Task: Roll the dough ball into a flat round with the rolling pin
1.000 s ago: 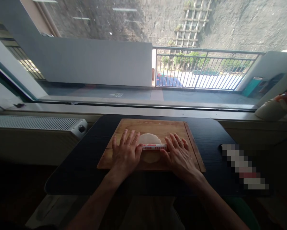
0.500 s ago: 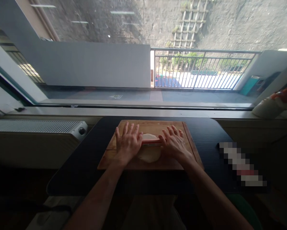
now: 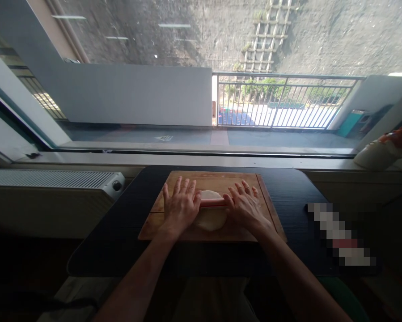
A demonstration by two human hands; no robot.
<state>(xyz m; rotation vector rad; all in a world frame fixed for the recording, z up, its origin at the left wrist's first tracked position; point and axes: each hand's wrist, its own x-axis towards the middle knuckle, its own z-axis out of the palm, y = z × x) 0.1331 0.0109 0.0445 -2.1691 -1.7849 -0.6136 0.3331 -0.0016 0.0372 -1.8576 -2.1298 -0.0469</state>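
Note:
A round, flat sheet of pale dough (image 3: 210,220) lies on a wooden cutting board (image 3: 204,179). Across it rests a pinkish rolling pin (image 3: 213,202), of which only the middle shows. My left hand (image 3: 181,202) lies flat over the pin's left end, fingers stretched forward and apart. Over the right end, my right hand (image 3: 245,203) presses down the same way with its fingers spread. Both palms hide the pin's ends, and parts of the dough's sides are covered too.
The board sits on a black table (image 3: 113,237) beneath a window. On the left is a white radiator (image 3: 53,179). A blurred-out object (image 3: 338,232) lies on the table's right side. A pale rounded object with an orange top (image 3: 382,152) stands on the sill (image 3: 221,160).
The rolling pin and both hands have shifted slightly toward me over the dough. The whole view has moved a little, so the scene sits lower in the picture.

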